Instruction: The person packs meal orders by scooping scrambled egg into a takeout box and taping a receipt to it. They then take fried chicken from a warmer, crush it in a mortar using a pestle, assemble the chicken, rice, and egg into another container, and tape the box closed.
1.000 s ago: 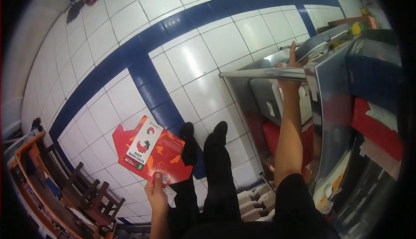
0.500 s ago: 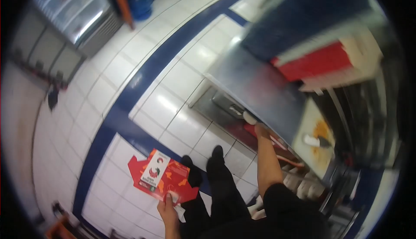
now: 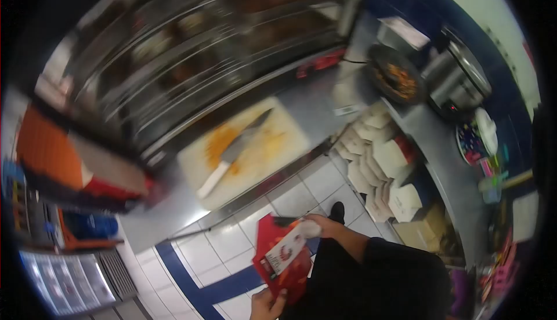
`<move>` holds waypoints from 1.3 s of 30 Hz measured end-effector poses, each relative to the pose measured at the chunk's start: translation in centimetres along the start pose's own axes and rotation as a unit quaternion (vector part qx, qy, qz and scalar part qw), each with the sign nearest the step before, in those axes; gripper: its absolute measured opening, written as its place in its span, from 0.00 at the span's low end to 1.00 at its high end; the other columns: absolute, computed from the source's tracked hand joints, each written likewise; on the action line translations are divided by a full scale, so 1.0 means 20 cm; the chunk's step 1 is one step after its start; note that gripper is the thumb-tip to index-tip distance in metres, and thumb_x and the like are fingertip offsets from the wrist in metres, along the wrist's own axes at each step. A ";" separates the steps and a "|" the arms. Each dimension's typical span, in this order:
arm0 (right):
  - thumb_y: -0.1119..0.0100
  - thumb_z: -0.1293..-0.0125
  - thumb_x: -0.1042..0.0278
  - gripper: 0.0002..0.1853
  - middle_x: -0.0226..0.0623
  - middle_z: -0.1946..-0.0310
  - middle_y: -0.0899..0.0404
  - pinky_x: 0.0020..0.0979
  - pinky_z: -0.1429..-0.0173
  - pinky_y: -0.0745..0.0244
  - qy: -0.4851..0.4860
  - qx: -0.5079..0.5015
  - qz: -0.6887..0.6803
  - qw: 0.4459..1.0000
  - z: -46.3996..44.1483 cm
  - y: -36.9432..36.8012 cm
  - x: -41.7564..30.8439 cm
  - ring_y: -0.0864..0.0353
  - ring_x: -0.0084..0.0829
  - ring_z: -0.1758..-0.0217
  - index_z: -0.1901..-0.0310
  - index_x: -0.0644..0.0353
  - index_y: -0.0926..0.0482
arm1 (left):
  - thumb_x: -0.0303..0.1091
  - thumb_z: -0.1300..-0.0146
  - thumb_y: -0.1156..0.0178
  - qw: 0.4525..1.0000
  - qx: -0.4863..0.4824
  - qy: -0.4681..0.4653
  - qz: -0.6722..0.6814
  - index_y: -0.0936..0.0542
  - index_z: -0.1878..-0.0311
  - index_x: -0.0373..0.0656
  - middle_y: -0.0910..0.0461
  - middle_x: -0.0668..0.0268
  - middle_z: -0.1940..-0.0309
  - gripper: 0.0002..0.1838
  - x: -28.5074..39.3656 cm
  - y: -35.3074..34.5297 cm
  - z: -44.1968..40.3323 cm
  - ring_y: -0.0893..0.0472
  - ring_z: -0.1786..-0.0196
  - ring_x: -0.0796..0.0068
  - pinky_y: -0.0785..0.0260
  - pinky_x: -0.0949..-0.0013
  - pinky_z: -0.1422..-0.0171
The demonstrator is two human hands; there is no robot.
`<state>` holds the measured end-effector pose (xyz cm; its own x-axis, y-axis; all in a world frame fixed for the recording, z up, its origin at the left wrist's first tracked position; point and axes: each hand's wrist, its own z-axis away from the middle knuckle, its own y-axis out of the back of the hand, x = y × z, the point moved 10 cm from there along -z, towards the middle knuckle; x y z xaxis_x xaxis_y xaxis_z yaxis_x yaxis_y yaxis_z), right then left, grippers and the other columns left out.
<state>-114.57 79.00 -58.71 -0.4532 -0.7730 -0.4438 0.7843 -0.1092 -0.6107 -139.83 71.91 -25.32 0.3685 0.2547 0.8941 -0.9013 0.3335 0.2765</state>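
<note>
My left hand (image 3: 268, 304) is closed on the lower edge of a red cardboard food carton (image 3: 299, 273) with a white printed panel. The carton is held in front of my body, above the floor. My right hand (image 3: 326, 226) is at the carton's upper end, its fingers curled. A small white rounded thing (image 3: 311, 228) shows at those fingers, too blurred to name. Ahead on the steel counter, a knife (image 3: 238, 146) with a white handle lies across a stained white cutting board (image 3: 284, 126).
A glass display cabinet (image 3: 232, 36) stands behind the board. To the right are several folded white cartons (image 3: 371, 163), a dark pan (image 3: 400, 79) with food and a rice cooker (image 3: 458, 76). An orange-red box (image 3: 52, 152) stands at left.
My view has swung toward the counter and cabinet. My right hand has left the place below the counter edge and come to the red carton, which my left hand still holds.
</note>
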 end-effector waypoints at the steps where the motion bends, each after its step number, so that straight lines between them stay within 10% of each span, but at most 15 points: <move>1: 0.35 0.33 0.63 0.23 0.39 0.46 0.18 0.42 0.37 0.20 0.006 0.010 -0.109 0.994 0.27 0.11 -0.07 0.17 0.34 0.41 0.38 0.56 0.25 | 0.50 0.25 0.41 0.996 -0.070 -0.001 -0.046 0.13 0.56 0.38 0.12 0.56 0.67 0.22 0.15 -0.15 -0.08 0.16 0.67 0.58 0.26 0.56 0.56; 3: 0.36 0.33 0.65 0.25 0.40 0.42 0.20 0.43 0.35 0.20 0.031 0.022 -0.239 0.970 0.73 0.40 -0.19 0.18 0.36 0.39 0.35 0.56 0.27 | 0.36 0.26 0.42 0.945 -0.208 -0.227 -0.107 0.17 0.49 0.39 0.16 0.57 0.69 0.12 0.55 -0.60 -0.33 0.16 0.69 0.59 0.25 0.60 0.63; 13: 0.35 0.36 0.65 0.38 0.57 0.32 0.32 0.50 0.39 0.16 0.324 0.141 -0.285 0.891 2.45 0.98 -0.51 0.21 0.52 0.36 0.27 0.61 0.39 | 0.37 0.29 0.49 0.799 -0.358 -0.412 -0.251 0.20 0.51 0.35 0.16 0.49 0.74 0.16 1.96 -2.90 -0.86 0.14 0.65 0.45 0.22 0.46 0.59; 17: 0.41 0.31 0.61 0.39 0.79 0.30 0.46 0.63 0.57 0.11 0.434 -0.003 -0.524 0.732 2.66 0.77 -0.70 0.29 0.76 0.36 0.21 0.41 0.47 | 0.46 0.30 0.48 0.783 -0.390 -0.370 -0.313 0.18 0.53 0.32 0.16 0.42 0.71 0.22 1.96 -3.57 -0.97 0.14 0.63 0.39 0.22 0.42 0.55; 20: 0.41 0.30 0.60 0.39 0.77 0.30 0.44 0.65 0.56 0.12 0.461 -0.004 -0.480 0.747 2.76 0.67 -0.95 0.30 0.76 0.35 0.21 0.40 0.47 | 0.55 0.28 0.47 0.797 -0.422 -0.287 -0.322 0.17 0.49 0.31 0.16 0.36 0.66 0.30 1.96 -3.70 -0.99 0.14 0.58 0.39 0.22 0.46 0.50; 25: 0.46 0.27 0.49 0.33 0.65 0.30 0.37 0.68 0.57 0.16 0.539 0.057 -0.296 0.787 2.90 0.63 -1.64 0.29 0.74 0.35 0.23 0.39 0.42 | 0.62 0.27 0.47 0.886 -0.369 -0.246 -0.138 0.19 0.47 0.26 0.16 0.43 0.73 0.38 1.93 -3.18 -1.15 0.13 0.62 0.46 0.21 0.52 0.57; 30: 0.46 0.23 0.63 0.23 0.41 0.31 0.30 0.62 0.34 0.25 0.593 0.355 -0.314 0.651 2.81 1.12 -2.00 0.27 0.43 0.30 0.29 0.47 0.33 | 0.56 0.26 0.45 0.949 -0.227 -0.096 -0.197 0.19 0.40 0.32 0.14 0.48 0.68 0.32 1.35 -2.19 -1.45 0.14 0.64 0.62 0.24 0.61 0.53; 32: 0.43 0.25 0.64 0.27 0.44 0.29 0.33 0.62 0.33 0.27 0.549 0.544 -0.211 0.598 2.71 1.53 -1.92 0.30 0.45 0.29 0.27 0.46 0.37 | 0.55 0.25 0.46 0.973 -0.147 -0.023 -0.178 0.18 0.41 0.33 0.14 0.49 0.67 0.30 1.30 -1.82 -1.41 0.15 0.64 0.64 0.24 0.62 0.53; 34: 0.42 0.27 0.62 0.24 0.53 0.37 0.22 0.46 0.35 0.24 0.284 0.791 0.270 0.470 2.79 1.60 -2.09 0.22 0.46 0.35 0.32 0.59 0.27 | 0.54 0.24 0.47 0.989 -0.051 0.011 -0.139 0.16 0.43 0.37 0.15 0.55 0.69 0.27 1.15 -1.45 -1.34 0.16 0.65 0.68 0.25 0.62 0.56; 36: 0.33 0.34 0.60 0.20 0.48 0.49 0.13 0.44 0.42 0.21 0.304 0.810 0.304 0.398 2.67 1.78 -2.13 0.15 0.49 0.46 0.42 0.58 0.17 | 0.52 0.23 0.47 0.997 0.035 0.036 -0.062 0.16 0.44 0.35 0.21 0.64 0.75 0.26 1.08 -1.21 -1.25 0.22 0.69 0.75 0.29 0.65 0.62; 39: 0.37 0.36 0.55 0.18 0.49 0.51 0.13 0.48 0.41 0.23 0.240 0.808 0.209 0.497 2.51 1.94 -2.15 0.15 0.51 0.48 0.54 0.60 0.12 | 0.48 0.22 0.46 0.994 0.070 0.075 0.044 0.16 0.44 0.35 0.23 0.69 0.76 0.24 0.92 -1.02 -1.19 0.25 0.69 0.79 0.30 0.68 0.63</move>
<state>-43.38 76.70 -30.45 0.1473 -0.7433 -0.6526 -0.0065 -0.6605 0.7508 -109.20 91.44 -22.86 0.3067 0.4129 0.8576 -0.9506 0.1777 0.2544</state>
